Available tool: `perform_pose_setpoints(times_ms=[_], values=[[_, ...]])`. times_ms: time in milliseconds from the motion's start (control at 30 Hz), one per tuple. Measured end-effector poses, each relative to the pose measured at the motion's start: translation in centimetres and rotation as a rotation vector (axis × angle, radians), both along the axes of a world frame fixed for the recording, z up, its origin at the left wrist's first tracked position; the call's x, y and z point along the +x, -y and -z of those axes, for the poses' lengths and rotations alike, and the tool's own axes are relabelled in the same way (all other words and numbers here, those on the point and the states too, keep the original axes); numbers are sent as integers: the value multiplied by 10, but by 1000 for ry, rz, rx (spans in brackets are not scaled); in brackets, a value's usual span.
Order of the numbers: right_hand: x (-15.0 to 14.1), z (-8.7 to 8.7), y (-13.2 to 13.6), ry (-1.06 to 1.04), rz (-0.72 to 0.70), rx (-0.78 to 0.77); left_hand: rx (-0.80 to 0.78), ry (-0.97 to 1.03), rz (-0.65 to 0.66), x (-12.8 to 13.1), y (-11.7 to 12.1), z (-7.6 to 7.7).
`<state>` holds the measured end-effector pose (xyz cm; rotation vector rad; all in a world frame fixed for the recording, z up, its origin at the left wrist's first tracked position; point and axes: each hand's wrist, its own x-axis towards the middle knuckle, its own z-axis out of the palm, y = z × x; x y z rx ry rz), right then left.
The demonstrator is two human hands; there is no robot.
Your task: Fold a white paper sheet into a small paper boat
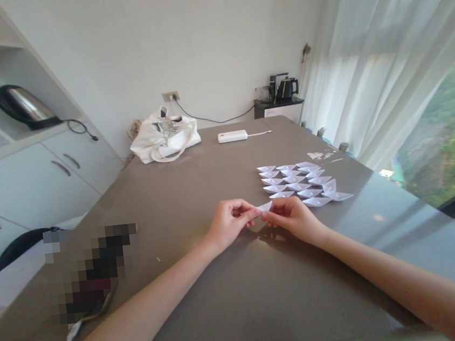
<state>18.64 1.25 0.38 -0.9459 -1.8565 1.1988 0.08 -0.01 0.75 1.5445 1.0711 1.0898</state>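
My left hand (230,223) and my right hand (293,217) meet above the grey table (225,301), both pinching a small folded white paper piece (265,206) between their fingertips. The piece juts up between the two hands. Just beyond my right hand, several folded white paper boats (302,181) lie in tidy rows on the table.
A white tote bag (165,138) and a white power bank (232,136) with its cable lie at the table's far end. Small paper scraps (319,155) sit past the boats. A pixelated dark object (92,271) rests at the left. A kettle (21,105) stands on a shelf.
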Motion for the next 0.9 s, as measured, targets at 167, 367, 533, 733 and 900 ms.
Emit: perform_pose_setpoints(times_ms=[167, 367, 533, 733, 900], values=[[3, 3, -3, -19, 45, 50, -8, -50, 28, -1, 0, 6], [6, 3, -9, -78, 95, 25, 64, -169, 5, -2, 0, 9], [4, 4, -7, -75, 77, 18, 10, -125, 74, -2, 1, 6], [2, 2, -2, 23, 77, 52, 36, -151, 87, -2, 2, 4], [2, 2, -2, 26, 14, 14, 45, -169, 67, 1, 4, 1]])
